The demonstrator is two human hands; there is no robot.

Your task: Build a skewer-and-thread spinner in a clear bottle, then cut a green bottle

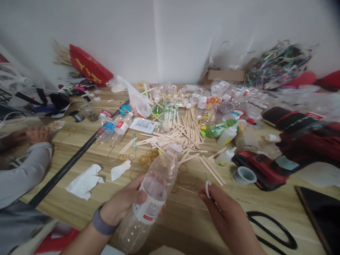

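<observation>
My left hand [124,205], with a grey band at the wrist, is wrapped round the middle of an empty clear plastic bottle [156,187] with a white and red label. The bottle tilts up to the right, its open neck over the table. My right hand [225,216] pinches a small white ring-shaped cap [207,188] between its fingertips, a little to the right of the bottle. Flat wooden sticks [183,136] lie scattered just beyond both hands, with several rubber bands [145,158] beside them.
Another person's grey sleeve [23,173] and hand [32,134] rest at the left. Empty bottles [114,127], a green bottle [219,128], glue bottles [225,156], tissues [85,182], a wire spool [244,175], a red power tool [268,170] and a black rod [66,168] crowd the wooden table [186,216].
</observation>
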